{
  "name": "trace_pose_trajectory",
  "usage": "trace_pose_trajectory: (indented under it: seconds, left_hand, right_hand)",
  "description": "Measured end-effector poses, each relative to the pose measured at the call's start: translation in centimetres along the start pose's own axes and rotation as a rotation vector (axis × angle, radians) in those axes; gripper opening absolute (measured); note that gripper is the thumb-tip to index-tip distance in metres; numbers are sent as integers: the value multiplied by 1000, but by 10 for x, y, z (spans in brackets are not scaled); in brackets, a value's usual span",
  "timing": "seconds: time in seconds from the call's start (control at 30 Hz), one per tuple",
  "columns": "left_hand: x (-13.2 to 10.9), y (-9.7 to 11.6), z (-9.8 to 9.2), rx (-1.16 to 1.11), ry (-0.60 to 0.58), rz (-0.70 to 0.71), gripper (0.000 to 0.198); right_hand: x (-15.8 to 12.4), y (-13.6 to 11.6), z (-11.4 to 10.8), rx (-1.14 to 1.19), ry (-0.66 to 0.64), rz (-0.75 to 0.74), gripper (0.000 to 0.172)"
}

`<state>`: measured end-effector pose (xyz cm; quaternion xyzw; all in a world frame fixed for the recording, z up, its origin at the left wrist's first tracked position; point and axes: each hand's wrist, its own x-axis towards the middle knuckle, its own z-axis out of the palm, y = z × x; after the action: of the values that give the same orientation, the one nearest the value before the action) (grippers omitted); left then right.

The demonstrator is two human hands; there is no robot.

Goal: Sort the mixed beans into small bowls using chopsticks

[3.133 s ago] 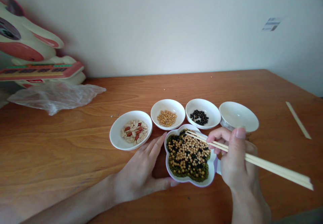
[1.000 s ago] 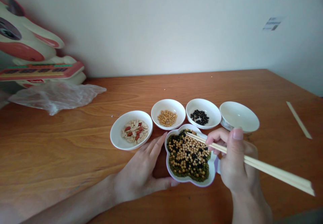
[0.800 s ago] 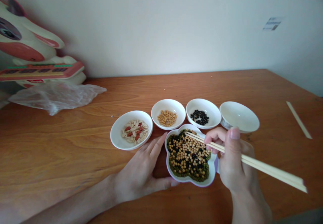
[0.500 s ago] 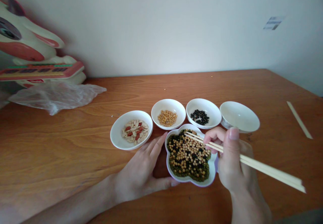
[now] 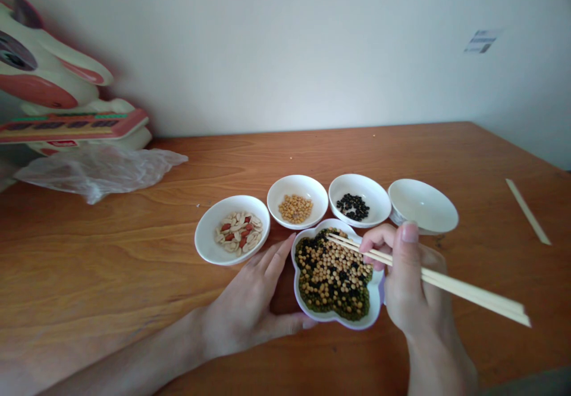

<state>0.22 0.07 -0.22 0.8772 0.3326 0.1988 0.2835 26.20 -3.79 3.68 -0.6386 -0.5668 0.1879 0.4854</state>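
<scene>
A flower-shaped white dish (image 5: 377,304) with a purple outside holds a mix of yellow soybeans (image 5: 332,259), black beans and small green beans. My left hand (image 5: 252,301) steadies it from the left, with the thumb at its near edge and the fingertips at its far left side. In my right hand (image 5: 410,283) is a pair of pale wooden chopsticks (image 5: 473,292). Their tips rest among the beans near the dish's far side. Whether a bean sits between the tips is too small to tell.
Behind the dish stand white bowls of peanuts (image 5: 200,241), soybeans (image 5: 272,191) and black beans (image 5: 379,197), and another white bowl (image 5: 423,200). One pale stick (image 5: 529,211) lies at right. A plastic bag (image 5: 102,170) and an animal-shaped toy piano (image 5: 75,122) are at left.
The back ends of the chopsticks have swung slightly up and left as my right hand shifted a little. The tips stay near the same spot, and my left hand is still.
</scene>
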Motion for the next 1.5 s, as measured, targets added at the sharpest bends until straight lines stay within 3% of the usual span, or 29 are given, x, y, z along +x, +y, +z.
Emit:
trace_pose_trajectory:
  seconds: [0.43,0.93,1.27,1.5]
  left_hand:
    - [-1,1,0,8,-9,-8,121]
    - [-1,0,-1,-1,-8,-21,120]
    - [-1,3,-2,4,-10,-23,118]
    - [-1,3,-2,5,-4,-14,118]
  right_hand:
    - [2,2,0,-25,-23,-70,76]
    - [1,2,-1,116,61,6,84]
    - [3,6,-5,149,15,49,87]
    - [3,6,4,152,28,13,84]
